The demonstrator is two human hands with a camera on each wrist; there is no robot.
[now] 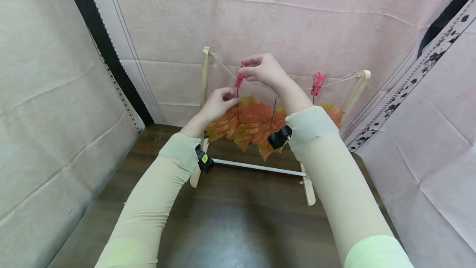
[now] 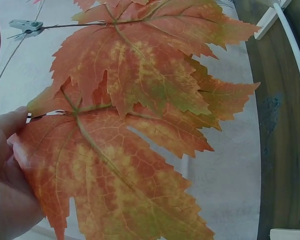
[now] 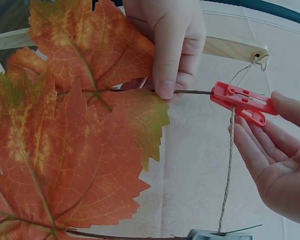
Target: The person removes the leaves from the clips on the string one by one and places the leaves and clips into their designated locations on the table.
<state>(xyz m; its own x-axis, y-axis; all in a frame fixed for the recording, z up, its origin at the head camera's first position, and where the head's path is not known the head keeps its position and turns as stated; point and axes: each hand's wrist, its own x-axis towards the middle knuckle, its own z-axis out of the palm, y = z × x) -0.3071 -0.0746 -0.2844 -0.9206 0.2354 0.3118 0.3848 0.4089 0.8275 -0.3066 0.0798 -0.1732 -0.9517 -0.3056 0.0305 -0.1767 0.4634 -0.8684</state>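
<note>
In the head view my left hand (image 1: pixel 220 103) pinches the stem of an orange maple leaf (image 3: pixel 97 50) between thumb and fingers, just above the blade. My right hand (image 1: pixel 265 70) holds a red clothespin (image 3: pixel 240 102) by its handle ends, thumb on one and fingers by the other. The leaf's dark stem (image 3: pixel 192 92) runs to the clothespin's tip, and the string (image 3: pixel 228 170) meets its side. Beside it, a second orange leaf (image 3: pixel 65 155) hangs from a grey-green clothespin (image 2: pixel 26 27), overlapping the first leaf.
A wooden frame post (image 1: pixel 205 73) stands at the left and another post (image 1: pixel 356 92) at the right, the string tied between them. Another red clothespin (image 1: pixel 317 84) grips a leaf (image 1: pixel 332 113) near the right post. A white rod (image 1: pixel 256 167) joins the feet above the brown table (image 1: pixel 230 226).
</note>
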